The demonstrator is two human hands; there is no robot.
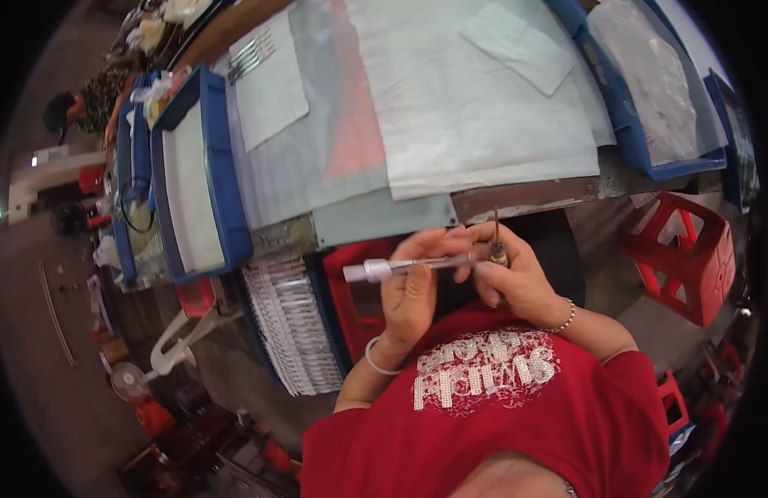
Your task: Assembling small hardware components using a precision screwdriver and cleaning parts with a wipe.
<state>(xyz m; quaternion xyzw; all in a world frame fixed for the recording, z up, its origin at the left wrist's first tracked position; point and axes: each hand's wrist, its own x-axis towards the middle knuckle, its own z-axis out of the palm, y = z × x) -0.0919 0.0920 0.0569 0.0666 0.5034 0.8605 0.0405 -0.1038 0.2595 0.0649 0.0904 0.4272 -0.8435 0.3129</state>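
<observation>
In front of my chest, my left hand (413, 282) is closed on a slim metal piece with a whitish, translucent sleeve (374, 270) at its left end. The piece lies across both hands, and its right end reaches my right fingers. My right hand (521, 270) is closed around a small screwdriver-like tool with a yellow and black handle (498, 252). The tool's thin shaft points up, toward the bench. My right fingertips meet the metal piece, but exactly how they touch it is hidden. Both hands are just off the bench's near edge.
White sheeting (483, 124) covers the bench, with several slim metal pieces (251, 56) at its far left. Blue trays (222, 166) stand left and right. Below, a crate holds stacked silver-white pieces (288, 328). A red stool (691, 257) stands right; a person (93, 100) is far left.
</observation>
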